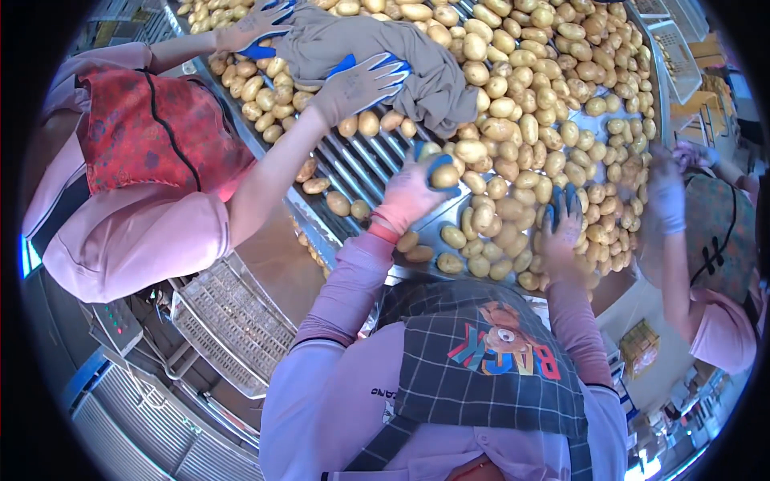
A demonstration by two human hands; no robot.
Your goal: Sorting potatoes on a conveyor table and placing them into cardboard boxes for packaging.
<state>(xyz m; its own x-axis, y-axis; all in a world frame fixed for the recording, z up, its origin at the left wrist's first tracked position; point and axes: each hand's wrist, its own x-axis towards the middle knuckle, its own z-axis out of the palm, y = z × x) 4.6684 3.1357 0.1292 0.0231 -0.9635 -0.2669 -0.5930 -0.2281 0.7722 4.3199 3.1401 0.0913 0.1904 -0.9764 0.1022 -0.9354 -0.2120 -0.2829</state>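
Note:
My left hand, in a work glove with blue palm coating, grips a potato between thumb and fingers. It is over the edge where the metal roller bed meets a smooth metal surface. Reaching forward, my right hand lies among loose potatoes with its fingers stretched and apart. It wears a similar glove and looks slightly blurred; its palm side is hidden. Potatoes are spread thickly across the sorting table ahead of me.
At left, a co-worker's gloved hands rest on a grey-brown cloth over the rollers. Another co-worker's blurred gloved hand is at the right edge. A plastic crate stands low at left; a white basket is at far right.

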